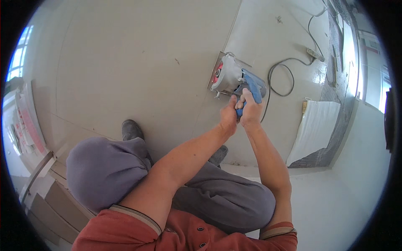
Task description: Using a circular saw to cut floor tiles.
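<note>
I squat over large pale floor tiles point(150, 79), where a hand-held electric cutting tool point(228, 72) with a pale grey guard, red round part, metal base plate and blue body rests. My right hand point(251, 106) is closed round its blue handle. My left hand point(229, 113) is closed on the handle's lower end, right beside my right hand, with its fingers partly hidden. The tool sits beside a long straight line in the tiles, and its dark cable point(282, 94) loops away to the right.
A power strip point(314, 54) lies at the upper right. A white sheet point(314, 129) lies by a grey strip along the right wall point(356, 146). Stacked boards point(52, 201), a metal bar point(35, 175) and white-and-pink material point(23, 121) are at the left. My shoes and knees are below the tool.
</note>
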The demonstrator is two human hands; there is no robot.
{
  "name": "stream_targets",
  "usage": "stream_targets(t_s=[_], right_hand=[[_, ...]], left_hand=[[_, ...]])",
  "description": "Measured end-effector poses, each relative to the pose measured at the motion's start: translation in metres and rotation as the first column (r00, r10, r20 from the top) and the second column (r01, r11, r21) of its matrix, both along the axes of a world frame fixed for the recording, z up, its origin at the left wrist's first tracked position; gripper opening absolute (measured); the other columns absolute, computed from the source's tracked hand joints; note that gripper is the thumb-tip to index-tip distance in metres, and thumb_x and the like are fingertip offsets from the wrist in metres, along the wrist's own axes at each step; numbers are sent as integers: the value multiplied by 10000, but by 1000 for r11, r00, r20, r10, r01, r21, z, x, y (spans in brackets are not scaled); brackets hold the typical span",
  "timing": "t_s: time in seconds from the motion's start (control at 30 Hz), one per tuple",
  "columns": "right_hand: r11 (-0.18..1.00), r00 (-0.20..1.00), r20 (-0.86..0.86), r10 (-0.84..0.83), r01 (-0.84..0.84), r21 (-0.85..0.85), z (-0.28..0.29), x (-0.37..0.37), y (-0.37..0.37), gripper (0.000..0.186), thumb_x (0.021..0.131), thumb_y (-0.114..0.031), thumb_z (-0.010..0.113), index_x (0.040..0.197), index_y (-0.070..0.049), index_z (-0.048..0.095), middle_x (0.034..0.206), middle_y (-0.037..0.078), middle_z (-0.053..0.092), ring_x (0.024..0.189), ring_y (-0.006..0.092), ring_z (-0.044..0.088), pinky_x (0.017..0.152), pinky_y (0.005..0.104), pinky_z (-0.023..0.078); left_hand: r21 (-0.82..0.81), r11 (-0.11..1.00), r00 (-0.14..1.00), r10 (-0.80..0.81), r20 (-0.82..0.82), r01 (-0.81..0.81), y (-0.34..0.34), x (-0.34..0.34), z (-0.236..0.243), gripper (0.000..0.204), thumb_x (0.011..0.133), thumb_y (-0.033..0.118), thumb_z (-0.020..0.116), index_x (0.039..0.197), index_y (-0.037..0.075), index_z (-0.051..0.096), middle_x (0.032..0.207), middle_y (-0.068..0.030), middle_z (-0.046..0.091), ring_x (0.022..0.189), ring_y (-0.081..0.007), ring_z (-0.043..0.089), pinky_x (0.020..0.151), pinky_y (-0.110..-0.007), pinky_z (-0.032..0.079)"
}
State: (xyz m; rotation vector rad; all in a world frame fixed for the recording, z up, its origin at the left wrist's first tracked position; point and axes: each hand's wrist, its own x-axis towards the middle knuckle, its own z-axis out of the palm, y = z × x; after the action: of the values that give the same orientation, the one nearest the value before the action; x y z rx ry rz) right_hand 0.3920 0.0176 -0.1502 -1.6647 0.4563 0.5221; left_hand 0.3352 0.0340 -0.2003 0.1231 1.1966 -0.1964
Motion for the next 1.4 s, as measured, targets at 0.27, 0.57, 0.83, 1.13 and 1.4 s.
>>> stream_targets(t_s=[0.27, 0.57, 0.83, 1.13, 1.4], right_hand=[[1000, 1000, 18, -3, 3, 6, 0, 1, -3, 146, 869, -84, 609, 743, -38, 553, 601, 34, 499, 442, 141, 474, 435, 311, 413], [1000, 1000, 11, 2, -2, 11, -3, 2, -3, 165, 873, -86, 608, 725, -45, 550, 596, 32, 501, 440, 141, 480, 433, 306, 411], [1000, 1000, -7, -14, 14, 7, -1, 3, -1, 132, 869, -88, 618, 761, -29, 571, 602, 29, 501, 432, 136, 473, 431, 303, 416], [998, 998, -17, -56, 56, 16, 2, 3, 0, 196, 854, -74, 627, 686, -25, 538, 580, 25, 508, 435, 131, 482, 434, 291, 399], [1000, 1000, 4, 0, 0, -3, -1, 4, 2, 155, 873, -84, 609, 736, -50, 543, 596, 26, 490, 434, 133, 466, 430, 302, 412]], left_hand=[[-20, 999, 999, -36, 39, 37, 1, -3, 5, 386, 932, 485, 552, 776, 136, 604, 675, 18, 509, 524, -97, 440, 439, -288, 299], [-34, 999, 1000, 18, 10, -17, -6, 0, -7, 383, 909, 501, 581, 756, 151, 588, 674, 26, 508, 524, -96, 440, 437, -283, 304], [-15, 999, 999, -36, 8, 36, -3, -2, -6, 393, 901, 502, 589, 810, 121, 622, 707, 11, 540, 543, -103, 477, 436, -287, 339], [-14, 999, 998, -29, -52, 29, -3, 1, -2, 389, 914, 487, 576, 832, 110, 620, 728, 10, 548, 568, -108, 489, 444, -293, 342], [-35, 999, 999, 13, 45, -12, -4, -1, -10, 380, 924, 469, 568, 821, 107, 616, 723, 1, 546, 567, -110, 485, 451, -303, 331]])
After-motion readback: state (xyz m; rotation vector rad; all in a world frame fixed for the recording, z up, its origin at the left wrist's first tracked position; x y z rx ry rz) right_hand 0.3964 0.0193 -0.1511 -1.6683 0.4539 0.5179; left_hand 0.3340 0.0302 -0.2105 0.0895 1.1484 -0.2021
